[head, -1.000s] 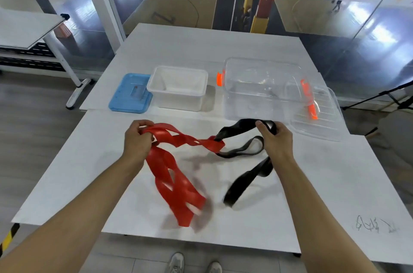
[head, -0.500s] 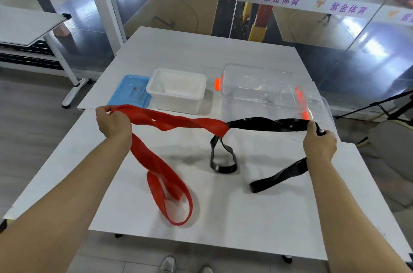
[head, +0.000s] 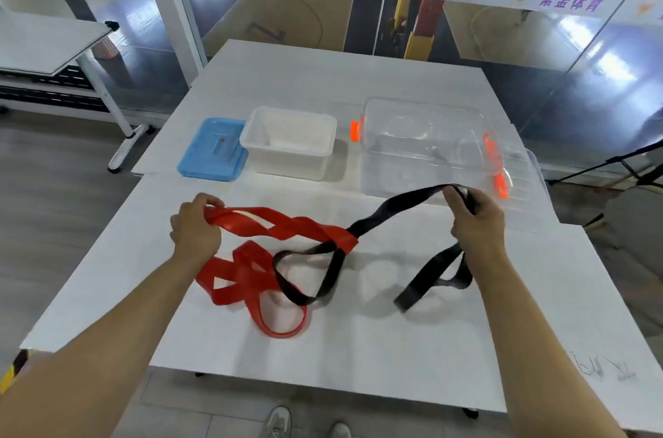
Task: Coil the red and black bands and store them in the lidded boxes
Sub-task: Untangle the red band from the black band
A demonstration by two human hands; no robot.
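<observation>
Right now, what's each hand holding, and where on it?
Left hand grips the flat red elastic band at its upper loop end; right hand grips the flat black elastic band at its upper end.

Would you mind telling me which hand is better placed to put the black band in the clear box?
The right hand. It already grips the black band and sits just in front of the open clear box; the left hand holds the red band, farther away.

We see a glossy rubbery red band [head: 287, 227], a duller black band [head: 398, 206], a clear plastic box [head: 423, 147], a milky plastic box [head: 287, 164] and a matt white bench [head: 358, 340].
</observation>
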